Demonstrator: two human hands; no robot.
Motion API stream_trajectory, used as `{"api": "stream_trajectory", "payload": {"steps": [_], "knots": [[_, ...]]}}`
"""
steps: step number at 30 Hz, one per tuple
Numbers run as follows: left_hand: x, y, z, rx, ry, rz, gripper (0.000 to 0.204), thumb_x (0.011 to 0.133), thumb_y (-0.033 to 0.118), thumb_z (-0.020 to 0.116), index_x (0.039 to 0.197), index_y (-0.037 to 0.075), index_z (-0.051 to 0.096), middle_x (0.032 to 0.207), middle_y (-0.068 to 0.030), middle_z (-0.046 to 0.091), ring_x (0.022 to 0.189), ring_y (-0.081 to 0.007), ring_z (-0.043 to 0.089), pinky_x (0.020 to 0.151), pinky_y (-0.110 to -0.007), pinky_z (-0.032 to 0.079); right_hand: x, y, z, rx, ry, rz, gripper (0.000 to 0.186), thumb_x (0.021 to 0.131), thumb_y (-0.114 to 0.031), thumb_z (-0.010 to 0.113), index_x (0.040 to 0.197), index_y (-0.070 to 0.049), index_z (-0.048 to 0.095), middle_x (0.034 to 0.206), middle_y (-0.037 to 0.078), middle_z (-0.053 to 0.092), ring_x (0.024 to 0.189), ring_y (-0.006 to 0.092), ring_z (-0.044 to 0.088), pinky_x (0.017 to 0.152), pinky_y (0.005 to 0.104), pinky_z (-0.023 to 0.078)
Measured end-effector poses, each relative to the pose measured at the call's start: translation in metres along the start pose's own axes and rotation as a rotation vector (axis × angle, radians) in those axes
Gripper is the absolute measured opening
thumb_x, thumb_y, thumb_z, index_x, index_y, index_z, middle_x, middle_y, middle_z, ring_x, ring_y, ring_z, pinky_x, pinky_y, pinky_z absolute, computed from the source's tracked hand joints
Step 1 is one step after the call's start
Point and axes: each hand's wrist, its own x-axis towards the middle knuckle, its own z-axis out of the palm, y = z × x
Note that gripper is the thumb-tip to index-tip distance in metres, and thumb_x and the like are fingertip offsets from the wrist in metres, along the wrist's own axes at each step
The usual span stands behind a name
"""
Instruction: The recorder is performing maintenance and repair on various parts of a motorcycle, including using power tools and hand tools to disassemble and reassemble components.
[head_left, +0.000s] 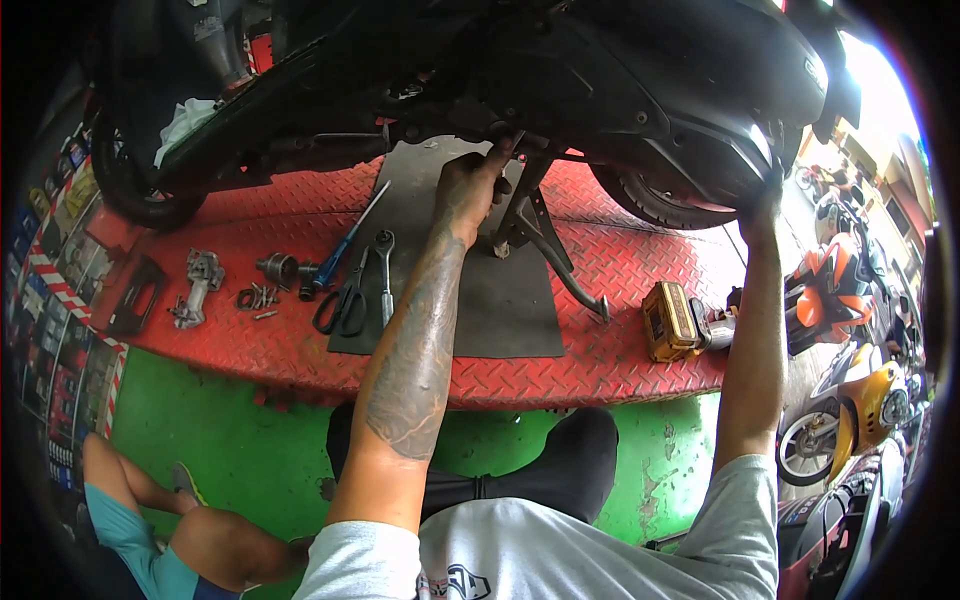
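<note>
Black scooter (560, 90) on its centre stand (535, 235) atop the red checker-plate bench (620, 350), left hand (470, 190) fingers pressed to its underside just above the stand, right hand (765, 205) gripping its rear edge, spanner (385, 275), scissors (345, 300), blue screwdriver (345, 245) left of the stand, yellow power tool (675, 320) to its right.

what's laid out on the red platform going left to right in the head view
carburetor part → small metal fittings → blue-handled screwdriver → scissors → wrench → left hand → centre stand → yellow power tool → right hand
</note>
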Motion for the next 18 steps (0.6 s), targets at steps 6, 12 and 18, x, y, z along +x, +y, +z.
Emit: {"api": "stream_trajectory", "payload": {"steps": [6, 12, 18], "knots": [[0.0, 0.01, 0.018, 0.468, 0.157, 0.083, 0.083, 0.098, 0.078, 0.046, 0.079, 0.0, 0.069, 0.072, -0.0116, 0.066, 0.071, -0.0275, 0.065, 0.073, -0.044, 0.048, 0.014, 0.008, -0.001, 0.096, 0.133, 0.06, 0.065, 0.107, -0.055, 0.046, 0.155, -0.012, 0.045, 0.145, 0.018, 0.053, 0.132, 0.0323, 0.056, 0.112, 0.0475, 0.045], [0.002, 0.014, 0.014, 0.563, 0.144, 0.095, 0.076, 0.102, 0.069, 0.046, 0.081, -0.001, 0.069, 0.075, -0.0136, 0.068, 0.074, -0.0319, 0.065, 0.074, -0.046, 0.048, 0.019, 0.012, -0.007, 0.062, 0.143, 0.025, 0.069, 0.107, -0.057, 0.045, 0.16, -0.013, 0.041, 0.157, 0.02, 0.044, 0.139, 0.0333, 0.051, 0.117, 0.0454, 0.04], [0.0, -0.009, -0.013, 0.088, 0.013, 0.35, 0.033, 0.104, 0.036, 0.064, 0.09, 0.006, 0.065, 0.07, 0.0024, 0.053, 0.062, -0.0075, 0.048, 0.058, -0.028, 0.039, 0.012, 0.012, -0.006, -0.006, 0.083, -0.047, 0.071, 0.105, -0.059, 0.047, 0.157, -0.011, 0.045, 0.153, 0.023, 0.048, 0.138, 0.0342, 0.052, 0.116, 0.0467, 0.041]]}}
